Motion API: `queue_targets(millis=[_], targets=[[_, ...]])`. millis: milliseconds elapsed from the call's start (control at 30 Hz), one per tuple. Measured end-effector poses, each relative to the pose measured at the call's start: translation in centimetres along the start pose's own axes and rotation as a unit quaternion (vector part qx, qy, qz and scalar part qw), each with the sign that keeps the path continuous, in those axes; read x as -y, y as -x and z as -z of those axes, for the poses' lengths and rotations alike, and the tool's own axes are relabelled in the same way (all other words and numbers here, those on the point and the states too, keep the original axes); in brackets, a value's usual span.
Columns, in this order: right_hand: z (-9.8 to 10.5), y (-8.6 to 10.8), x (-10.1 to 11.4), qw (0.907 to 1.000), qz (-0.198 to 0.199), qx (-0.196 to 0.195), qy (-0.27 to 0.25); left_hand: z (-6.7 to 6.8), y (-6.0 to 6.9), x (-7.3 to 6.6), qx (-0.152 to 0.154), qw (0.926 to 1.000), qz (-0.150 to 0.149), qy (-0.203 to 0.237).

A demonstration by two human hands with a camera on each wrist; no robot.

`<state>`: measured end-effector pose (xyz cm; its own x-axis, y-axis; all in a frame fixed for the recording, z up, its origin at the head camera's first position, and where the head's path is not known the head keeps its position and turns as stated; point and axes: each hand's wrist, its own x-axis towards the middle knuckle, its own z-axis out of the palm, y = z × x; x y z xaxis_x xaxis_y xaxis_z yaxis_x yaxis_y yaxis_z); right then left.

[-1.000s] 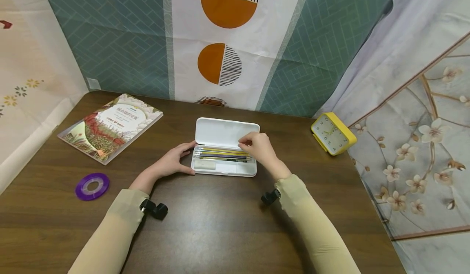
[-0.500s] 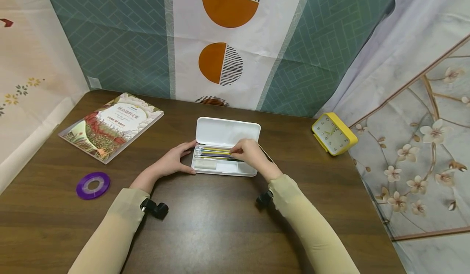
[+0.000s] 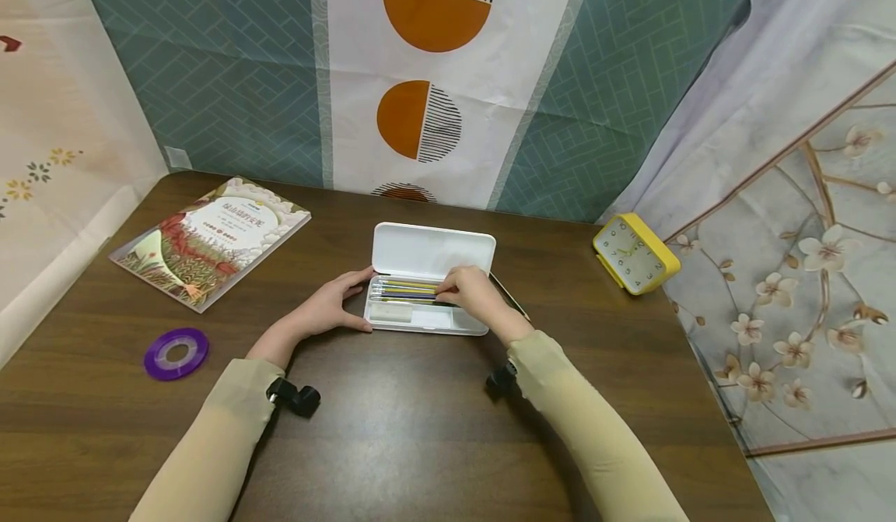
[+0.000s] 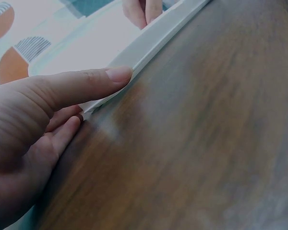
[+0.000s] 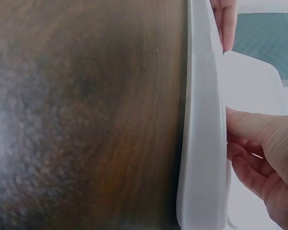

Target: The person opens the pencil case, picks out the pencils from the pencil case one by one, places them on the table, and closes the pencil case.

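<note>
A white pencil case (image 3: pixel 470 322) lies with its lid raised at the back. Several pencils (image 3: pixel 406 290), mostly yellow and dark, fill its rear compartment, and a pale eraser (image 3: pixel 390 313) sits in the front one. My left hand (image 3: pixel 329 304) grips the case's left end, thumb at the front corner, fingers behind. In the left wrist view that thumb (image 4: pixel 93 85) presses the rim. Over the case's right half, my right hand (image 3: pixel 472 292) pinches at the pencils with thumb and fingers together. The case wall hides its fingertips in the right wrist view.
One dark pencil (image 3: pixel 511 298) lies just right of the case, partly behind the right hand. A book (image 3: pixel 213 242) lies back left, with a purple ring-shaped roll (image 3: pixel 163 369) in front of it. A yellow clock (image 3: pixel 635 255) stands at the right.
My right hand has moved left and slightly down, from the case's right end onto the pencils, bringing the dark pencil beside the case into view. The left hand has stayed put.
</note>
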<state>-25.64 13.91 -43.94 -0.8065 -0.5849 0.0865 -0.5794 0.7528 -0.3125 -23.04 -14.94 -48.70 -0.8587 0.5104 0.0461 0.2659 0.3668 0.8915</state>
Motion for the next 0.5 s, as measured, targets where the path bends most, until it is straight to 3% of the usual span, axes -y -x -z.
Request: queue_targets(millis=[500], targets=[[0.13, -0.07, 0.41, 0.9989, 0.038, -0.012, 0.025, 0.16, -0.06, 0.01, -0.002, 1.0000, -0.002, -0.006]])
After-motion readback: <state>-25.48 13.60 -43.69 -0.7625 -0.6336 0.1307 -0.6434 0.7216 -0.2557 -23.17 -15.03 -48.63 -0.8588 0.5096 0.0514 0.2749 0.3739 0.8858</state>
